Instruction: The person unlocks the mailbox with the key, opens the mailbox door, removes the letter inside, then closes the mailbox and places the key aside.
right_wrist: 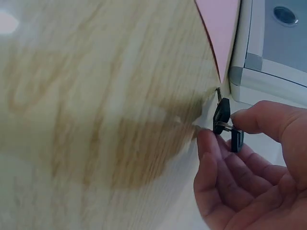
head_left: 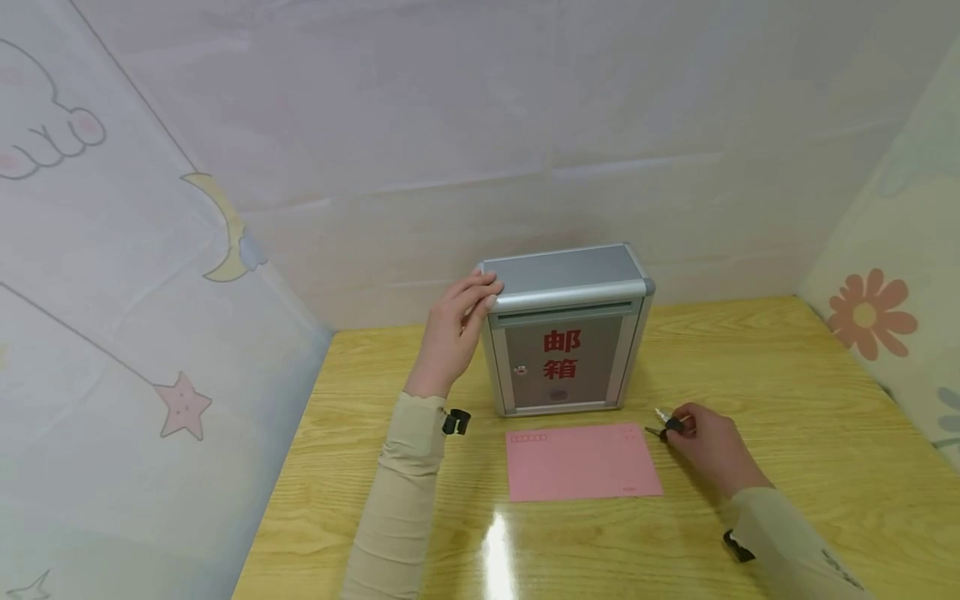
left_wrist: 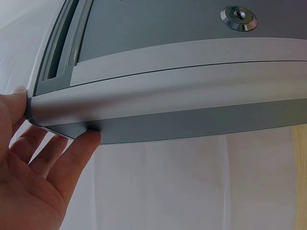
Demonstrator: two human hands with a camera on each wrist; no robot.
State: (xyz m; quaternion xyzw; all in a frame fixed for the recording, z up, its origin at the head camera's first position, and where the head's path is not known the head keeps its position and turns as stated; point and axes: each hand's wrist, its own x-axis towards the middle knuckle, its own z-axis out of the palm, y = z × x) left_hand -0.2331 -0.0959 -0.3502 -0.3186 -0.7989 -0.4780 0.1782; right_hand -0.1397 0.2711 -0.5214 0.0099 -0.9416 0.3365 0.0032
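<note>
A grey metal mailbox (head_left: 562,358) with red characters and a round lock (left_wrist: 239,18) stands upright on the table. My left hand (head_left: 453,333) holds its upper left corner, fingers over the top edge and one digit against the side. My right hand (head_left: 708,446) pinches a pair of black-headed keys (right_wrist: 221,116) joined by a small ring, just above the table to the right of the mailbox. One metal blade points toward the pink envelope (head_left: 585,462), which lies flat in front of the mailbox.
The wooden table (head_left: 315,500) carries the mailbox and envelope. Pale wall sheets (head_left: 450,167) rise behind and on both sides, printed with a moon, stars and flowers. A bright reflection falls on the tabletop near the front.
</note>
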